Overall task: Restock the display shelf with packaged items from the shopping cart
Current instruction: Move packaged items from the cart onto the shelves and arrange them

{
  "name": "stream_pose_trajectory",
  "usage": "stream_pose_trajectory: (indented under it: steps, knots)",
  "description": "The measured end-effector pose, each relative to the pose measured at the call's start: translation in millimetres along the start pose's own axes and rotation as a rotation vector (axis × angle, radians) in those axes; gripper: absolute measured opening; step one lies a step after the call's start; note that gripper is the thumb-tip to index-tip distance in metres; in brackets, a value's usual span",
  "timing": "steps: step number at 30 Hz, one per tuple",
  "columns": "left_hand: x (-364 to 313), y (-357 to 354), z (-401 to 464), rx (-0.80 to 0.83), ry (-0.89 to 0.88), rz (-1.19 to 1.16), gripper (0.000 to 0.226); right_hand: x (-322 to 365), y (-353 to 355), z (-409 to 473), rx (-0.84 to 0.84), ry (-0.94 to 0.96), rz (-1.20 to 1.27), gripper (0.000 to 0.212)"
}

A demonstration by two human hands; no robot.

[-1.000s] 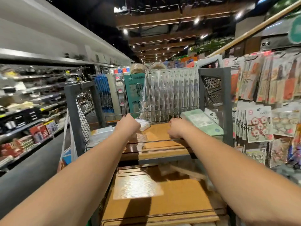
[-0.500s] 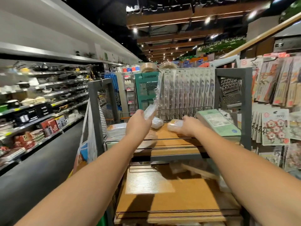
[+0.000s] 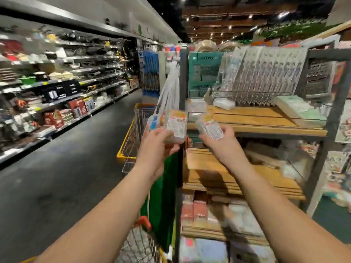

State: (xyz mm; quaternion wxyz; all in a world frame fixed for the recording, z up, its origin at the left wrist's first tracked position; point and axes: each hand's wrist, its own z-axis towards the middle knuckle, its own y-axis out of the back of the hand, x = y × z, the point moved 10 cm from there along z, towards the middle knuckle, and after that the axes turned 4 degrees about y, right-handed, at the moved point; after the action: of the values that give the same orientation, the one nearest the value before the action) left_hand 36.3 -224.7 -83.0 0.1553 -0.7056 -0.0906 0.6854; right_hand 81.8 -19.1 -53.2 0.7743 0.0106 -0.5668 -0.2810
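Observation:
My left hand [image 3: 158, 138] grips a clear packet with an orange-yellow label [image 3: 175, 123], held upright in front of the display shelf's left post. My right hand [image 3: 221, 142] pinches a second, similar packet [image 3: 209, 126], tilted, just below the front edge of the top wooden shelf board [image 3: 254, 120]. The yellow-rimmed wire shopping cart [image 3: 131, 137] stands in the aisle left of the shelf, behind my left hand. Its contents are mostly hidden.
The top board carries a white pouch [image 3: 224, 103], a green-white box [image 3: 300, 111] and a wire rack of silver packets [image 3: 269, 73]. White bags [image 3: 171, 92] hang on the shelf's post. A green bag [image 3: 163, 202] hangs lower. Long store shelving [image 3: 57, 82] lines the dark aisle floor.
Both hands have drawn back from the top board toward me, each now holding a packet. The view has swung left and the cart has come into sight.

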Motion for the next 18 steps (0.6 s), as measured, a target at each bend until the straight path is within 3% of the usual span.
stream_pose_trajectory:
  steps: [8, 12, 15, 18]
  knots:
    - [59.3, 196.1, -87.9, -0.278, 0.231, -0.136, 0.032, -32.6, -187.1, -114.4, 0.217, -0.213, 0.110, 0.071]
    - [101.5, 273.1, -131.4, -0.433, 0.365, -0.250, 0.008, -61.4, -273.6, -175.3, 0.389, -0.402, 0.234, 0.048]
    - [141.9, 318.3, -157.4, -0.516, 0.444, -0.320, 0.006, -89.7, -322.5, -217.3, 0.437, -0.527, 0.303, 0.026]
    - [193.1, 356.2, -178.2, -0.594, 0.541, -0.382, 0.009, -121.7, -358.0, -262.2, 0.477, -0.672, 0.341, 0.020]
